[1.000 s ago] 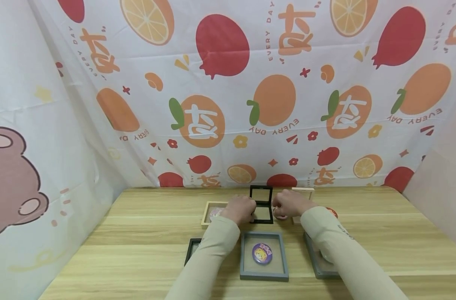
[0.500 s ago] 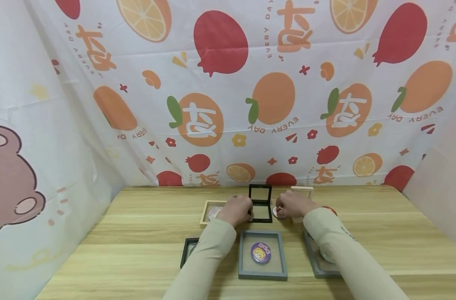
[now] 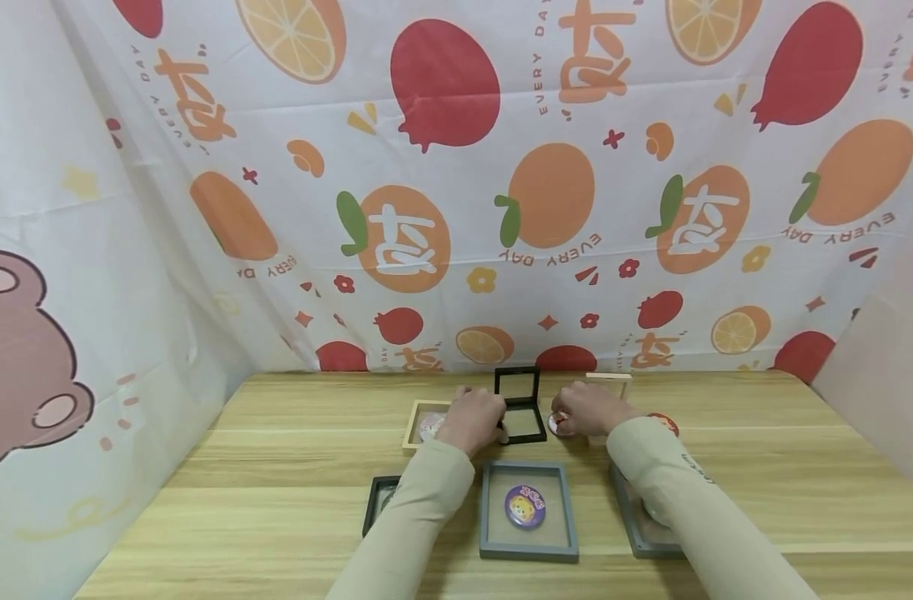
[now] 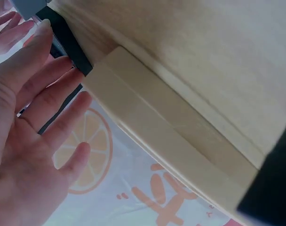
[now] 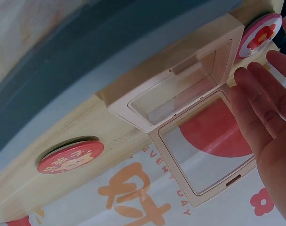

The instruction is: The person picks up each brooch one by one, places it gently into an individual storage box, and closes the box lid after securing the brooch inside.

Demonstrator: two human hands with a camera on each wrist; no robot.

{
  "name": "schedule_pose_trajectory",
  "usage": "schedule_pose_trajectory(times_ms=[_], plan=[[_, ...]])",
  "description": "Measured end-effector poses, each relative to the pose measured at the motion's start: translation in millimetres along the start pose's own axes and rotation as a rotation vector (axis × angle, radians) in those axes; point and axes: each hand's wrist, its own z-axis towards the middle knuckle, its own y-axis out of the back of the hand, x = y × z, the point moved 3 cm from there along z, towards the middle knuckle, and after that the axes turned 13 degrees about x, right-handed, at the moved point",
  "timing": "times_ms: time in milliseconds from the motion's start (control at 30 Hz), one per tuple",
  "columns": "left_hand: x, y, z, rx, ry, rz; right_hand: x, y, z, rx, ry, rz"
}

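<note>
Over the left edge of a black display frame [image 3: 524, 424], my left hand [image 3: 472, 419] has its thumb on one side and fingertips on the other, gripping it. The frame's lid [image 3: 517, 385] stands raised at the back. In the left wrist view, the left hand [image 4: 37, 108] shows at the black frame's edge [image 4: 70, 42]. Just right of the frame, my right hand [image 3: 587, 408] pinches the rim of a round white badge [image 3: 555, 423] with a red flower. Its fingers partly cover the badge in the head view. The right wrist view shows that badge [image 5: 259, 36] beside the right hand [image 5: 274, 113].
A cream frame [image 3: 409, 427] holding a badge sits left. Another cream frame, lid raised [image 5: 206, 150], stands beside a red badge [image 5: 70, 157]. Nearer are a grey frame [image 3: 527, 552] with a purple badge [image 3: 525, 507], another grey frame [image 3: 636, 533] and a small dark frame [image 3: 371, 504].
The right fingers have shifted, showing more of the flower badge. The black frame has turned slightly, its back edge moving left, with my left hand at its side.
</note>
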Motion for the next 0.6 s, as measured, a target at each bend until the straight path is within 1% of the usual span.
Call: schedule_pose_trajectory(times_ms=[167,233,300,467,533,600], plan=[[-0.5,-0.5,-2.0,0.035,-0.031,-0.028,0.6,-2.1,-2.5,0.02,-0.007,0.006],[-1.3,-0.8,-2.1,0.052,-0.035,-0.039,1.1,-2.8,-3.4,0.027,-0.012,0.006],[-2.7,-1.0,-1.1,0.062,-0.031,-0.028,1.6,-3.1,-4.0,0.031,-0.015,0.005],[-5.7,0.9,3.4,0.089,0.003,0.049,2.5,-1.7,-3.0,0.032,-0.013,-0.004],[-5.5,2.1,5.1,0.124,0.027,0.062,3.2,-0.3,-2.2,0.035,-0.01,-0.003],[-5.1,2.5,6.1,0.164,0.046,0.055,3.4,0.3,-1.4,0.046,-0.014,0.016]])
